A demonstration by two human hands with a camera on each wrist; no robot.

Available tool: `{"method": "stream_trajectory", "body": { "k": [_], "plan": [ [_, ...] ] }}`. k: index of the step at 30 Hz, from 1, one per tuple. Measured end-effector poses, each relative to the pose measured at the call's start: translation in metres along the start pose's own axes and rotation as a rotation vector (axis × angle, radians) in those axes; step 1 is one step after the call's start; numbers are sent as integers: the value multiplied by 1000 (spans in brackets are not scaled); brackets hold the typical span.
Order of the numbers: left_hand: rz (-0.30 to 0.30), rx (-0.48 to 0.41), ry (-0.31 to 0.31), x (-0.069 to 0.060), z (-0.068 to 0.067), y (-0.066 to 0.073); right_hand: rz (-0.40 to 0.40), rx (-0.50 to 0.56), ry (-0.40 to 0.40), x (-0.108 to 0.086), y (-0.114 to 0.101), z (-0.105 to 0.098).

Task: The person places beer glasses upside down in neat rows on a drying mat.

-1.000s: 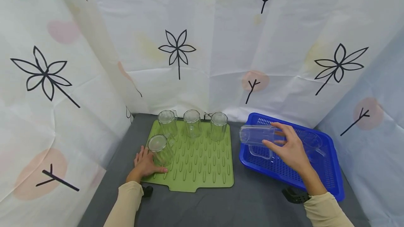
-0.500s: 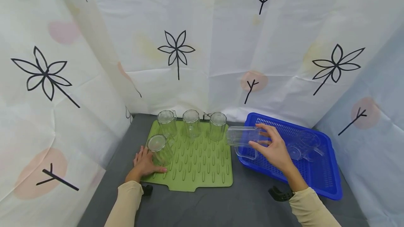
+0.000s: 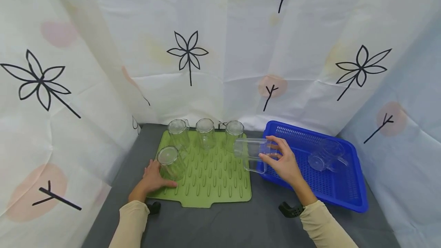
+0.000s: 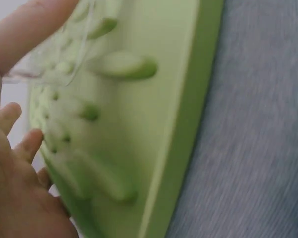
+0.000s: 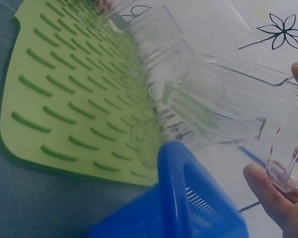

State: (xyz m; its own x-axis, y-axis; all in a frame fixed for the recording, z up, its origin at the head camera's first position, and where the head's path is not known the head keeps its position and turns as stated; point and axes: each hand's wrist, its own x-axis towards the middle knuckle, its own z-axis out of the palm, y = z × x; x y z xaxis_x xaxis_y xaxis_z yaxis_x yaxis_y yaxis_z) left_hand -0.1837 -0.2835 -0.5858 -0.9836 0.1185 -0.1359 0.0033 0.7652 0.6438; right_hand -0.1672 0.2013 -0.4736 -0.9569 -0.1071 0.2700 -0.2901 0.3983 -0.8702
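Observation:
My right hand (image 3: 286, 163) grips a clear mug (image 3: 249, 148) by its rim end. The mug lies sideways in the air, base to the left and handle hanging down, above the green drying mat's right side. In the right wrist view, that mug's handle (image 5: 213, 124) faces the mat. My left hand (image 3: 151, 179) rests at the left edge of the green drying mat (image 3: 196, 201), fingers spread beside an upside-down clear mug (image 3: 171, 165). Behind it stand a back-left mug (image 3: 179, 135), a middle mug (image 3: 205, 135) and a right mug (image 3: 233, 131), all bottoms up.
A blue perforated basket (image 3: 360, 190) stands right of the mat, holding clear mug-like glassware (image 3: 325, 156); overlap hides how many pieces. The grey table (image 3: 241, 229) runs along the front. A patterned white curtain (image 3: 227, 56) closes off the back and sides.
My right hand has carried the sideways mug leftward, from above the basket to above the mat's right side. My left hand stays in place at the mat. The view has shifted slightly.

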Motion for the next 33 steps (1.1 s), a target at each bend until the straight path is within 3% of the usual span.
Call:
{"method": "stream_trajectory", "body": {
  "k": [4,8,12,18,22,25,33],
  "plan": [
    [-38,-88,-54,-7,-14,2,-6,20,-7,0,3,7],
    [-33,-124,-47,-14,-35,12,-14,52,-12,2,4,15],
    [37,-132,-5,-20,-53,26,-4,83,-15,4,5,20],
    [114,-142,61,-27,-71,51,-5,92,-33,4,7,24],
    [185,-206,134,-28,-81,72,-15,99,-15,4,7,26],
    [249,-256,192,-28,-87,87,-24,119,-10,5,5,29],
    [321,-294,282,-32,-91,125,-39,183,-46,8,-4,40]
  ]
}}
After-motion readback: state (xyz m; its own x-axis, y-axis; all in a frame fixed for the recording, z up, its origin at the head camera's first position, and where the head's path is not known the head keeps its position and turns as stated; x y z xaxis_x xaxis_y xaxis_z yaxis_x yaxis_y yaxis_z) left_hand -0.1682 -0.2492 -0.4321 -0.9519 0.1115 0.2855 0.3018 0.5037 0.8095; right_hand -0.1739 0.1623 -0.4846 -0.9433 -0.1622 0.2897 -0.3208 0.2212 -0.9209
